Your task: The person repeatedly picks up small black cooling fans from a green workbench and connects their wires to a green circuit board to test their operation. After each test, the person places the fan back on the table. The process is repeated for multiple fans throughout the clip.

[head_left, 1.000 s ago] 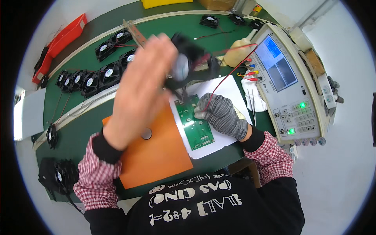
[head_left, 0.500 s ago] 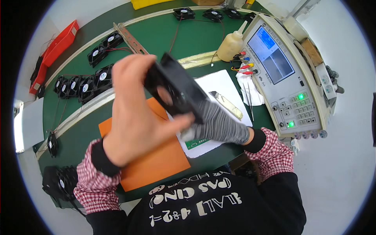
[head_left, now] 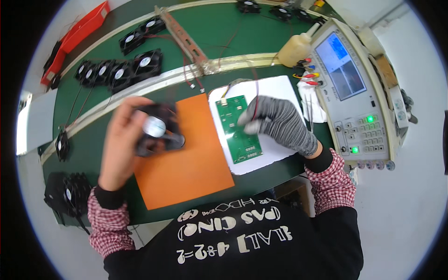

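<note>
My bare left hand [head_left: 122, 140] grips a black cooling fan [head_left: 161, 131] by its frame, above the orange sheet [head_left: 191, 172]. The fan's round label faces up, and its image is a little blurred. My right hand [head_left: 282, 123], in a grey knitted glove, is closed in a pinch on a thin dark wire [head_left: 256, 88] that runs up from the fingertips. Just beside those fingertips a green circuit board [head_left: 238, 135] lies on a white sheet [head_left: 280, 151]. A small white connector [head_left: 223, 101] with thin wires sits at the board's far left corner.
Several black fans [head_left: 120, 77] with wires stand at the left. A slotted metal bar [head_left: 184, 37] lies farther back. On the right are a cream squeeze bottle [head_left: 295, 50], tweezers [head_left: 311, 109] on white tissue [head_left: 317, 100] and a bench tester [head_left: 347, 79]. A red bin [head_left: 84, 28] is far left.
My left hand has carried the fan left and down and turned its label upward. My right hand has drawn apart from the fan, and the circuit board shows. The whole view has shifted slightly.
</note>
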Tool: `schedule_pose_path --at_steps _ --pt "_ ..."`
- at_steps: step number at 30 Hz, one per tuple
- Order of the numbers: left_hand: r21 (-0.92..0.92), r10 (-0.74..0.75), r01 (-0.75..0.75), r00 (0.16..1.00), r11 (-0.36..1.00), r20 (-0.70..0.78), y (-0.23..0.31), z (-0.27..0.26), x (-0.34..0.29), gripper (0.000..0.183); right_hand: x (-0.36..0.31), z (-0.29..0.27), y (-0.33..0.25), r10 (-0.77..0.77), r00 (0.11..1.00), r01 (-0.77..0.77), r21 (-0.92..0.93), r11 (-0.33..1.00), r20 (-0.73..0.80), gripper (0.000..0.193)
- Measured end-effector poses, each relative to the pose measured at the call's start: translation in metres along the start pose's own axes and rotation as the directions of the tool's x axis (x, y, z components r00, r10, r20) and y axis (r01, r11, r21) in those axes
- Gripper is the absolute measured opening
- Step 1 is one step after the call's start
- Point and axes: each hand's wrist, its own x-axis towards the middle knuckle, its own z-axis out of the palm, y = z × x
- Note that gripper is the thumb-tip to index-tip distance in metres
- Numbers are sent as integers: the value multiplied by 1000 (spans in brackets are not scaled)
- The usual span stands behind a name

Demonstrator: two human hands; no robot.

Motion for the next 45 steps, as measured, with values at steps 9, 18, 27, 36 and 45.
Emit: schedule_pose_path --at_steps 9,18,27,36,45 --pt "613 331 -364 928 702 172 -45 -8 7 33 11 12 43 -177 978 153 -194 969 -114 41" --pt "759 429 -506 841 409 329 -45 17 -11 101 12 12 40 -404 914 327 -551 768 -20 32" --pt "749 648 -625 479 -222 592 -15 27 -35 77 11 8 38 -214 972 172 -332 928 -95 26" --pt "-400 124 425 543 812 830 17 -3 -53 53 16 5 39 -360 933 327 -409 852 -5 15" --pt "775 796 -274 53 -569 603 0 12 -70 64 15 5 39 -331 943 285 -453 845 -25 13"
